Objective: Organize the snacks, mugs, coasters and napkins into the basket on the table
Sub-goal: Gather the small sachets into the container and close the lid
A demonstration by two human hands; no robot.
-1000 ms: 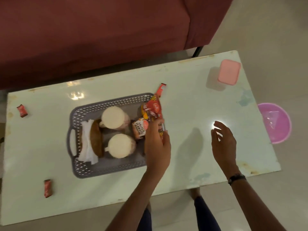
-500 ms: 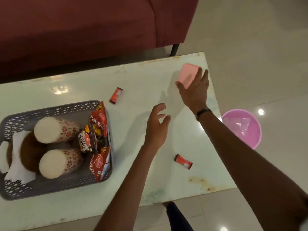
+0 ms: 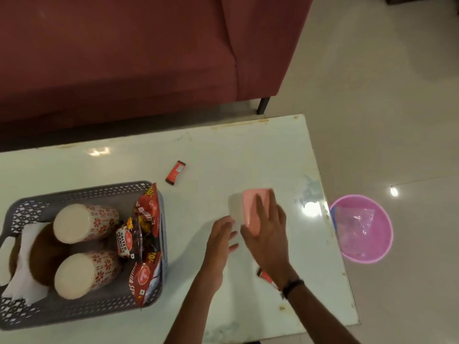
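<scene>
On the table right of the basket, right hand grips the pink box from above, fingers draped over its lid, likely to carry it basketward; left hand sits just beside it, loosely spread and empty, probably to steady or receive. Basket already holds two mugs lying on their sides, napkins and snack packets wedged against the right wall (saves floor space); one small red snack lies loose behind the basket, another shows partly under the right wrist

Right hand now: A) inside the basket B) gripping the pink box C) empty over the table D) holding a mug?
B: the right hand is wrapped over the pink box above the table, well right of the basket.
</scene>
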